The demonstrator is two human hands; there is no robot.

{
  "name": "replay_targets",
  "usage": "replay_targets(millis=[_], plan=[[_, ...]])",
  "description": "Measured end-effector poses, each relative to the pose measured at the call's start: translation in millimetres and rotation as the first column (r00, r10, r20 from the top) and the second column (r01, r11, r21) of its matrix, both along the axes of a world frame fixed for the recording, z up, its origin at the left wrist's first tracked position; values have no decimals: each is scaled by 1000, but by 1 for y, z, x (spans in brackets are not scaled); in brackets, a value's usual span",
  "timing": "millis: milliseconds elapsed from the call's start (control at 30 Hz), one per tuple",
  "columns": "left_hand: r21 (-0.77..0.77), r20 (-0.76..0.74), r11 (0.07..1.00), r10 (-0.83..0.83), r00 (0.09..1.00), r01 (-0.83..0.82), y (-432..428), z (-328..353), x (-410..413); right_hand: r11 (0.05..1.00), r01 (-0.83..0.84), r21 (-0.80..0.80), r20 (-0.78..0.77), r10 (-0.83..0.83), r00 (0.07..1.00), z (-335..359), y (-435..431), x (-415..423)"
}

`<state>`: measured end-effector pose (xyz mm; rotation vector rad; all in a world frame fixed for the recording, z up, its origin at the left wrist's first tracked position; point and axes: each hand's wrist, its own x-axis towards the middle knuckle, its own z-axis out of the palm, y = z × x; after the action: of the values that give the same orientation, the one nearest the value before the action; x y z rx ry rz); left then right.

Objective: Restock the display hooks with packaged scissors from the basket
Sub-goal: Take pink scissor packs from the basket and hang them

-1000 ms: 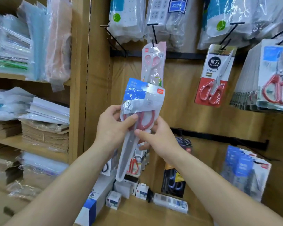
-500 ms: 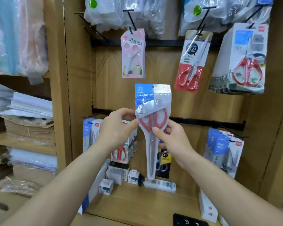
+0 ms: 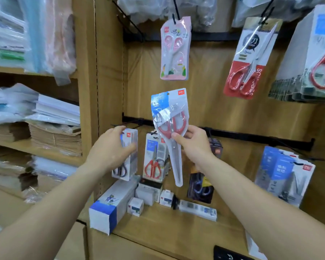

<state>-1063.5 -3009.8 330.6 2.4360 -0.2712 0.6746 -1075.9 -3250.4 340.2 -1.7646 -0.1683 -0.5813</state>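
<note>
Wooden display wall (image 3: 214, 106); red-handled packaged scissors (image 3: 167, 113)

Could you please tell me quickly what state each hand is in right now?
Left hand: grips the hanging black-handled scissors packs.
Right hand: pinches the red-handled scissors pack, held upright.

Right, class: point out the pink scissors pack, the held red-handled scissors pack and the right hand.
pink scissors pack (image 3: 174, 47), head view, middle
red-handled scissors pack (image 3: 169, 106), head view, upper label
right hand (image 3: 195, 145), head view, back
</note>
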Motion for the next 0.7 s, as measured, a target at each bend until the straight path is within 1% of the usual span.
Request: replay_targets(millis=[200, 367, 533, 700], plan=[[-19, 92, 996, 89, 992, -87, 57, 28, 24, 1000, 10, -20, 94, -8, 996, 68, 54, 58], [-37, 157, 994, 105, 982, -101, 89, 45, 42, 999, 44, -10, 180, -42, 983, 108, 87, 105], [-60, 261, 992, 119, 958, -107, 109, 81, 66, 993, 109, -35, 270, -96, 958, 150, 117, 139], [-92, 355, 991, 125, 927, -98, 122, 110, 86, 994, 60, -91, 348, -25, 937, 184, 138, 161]])
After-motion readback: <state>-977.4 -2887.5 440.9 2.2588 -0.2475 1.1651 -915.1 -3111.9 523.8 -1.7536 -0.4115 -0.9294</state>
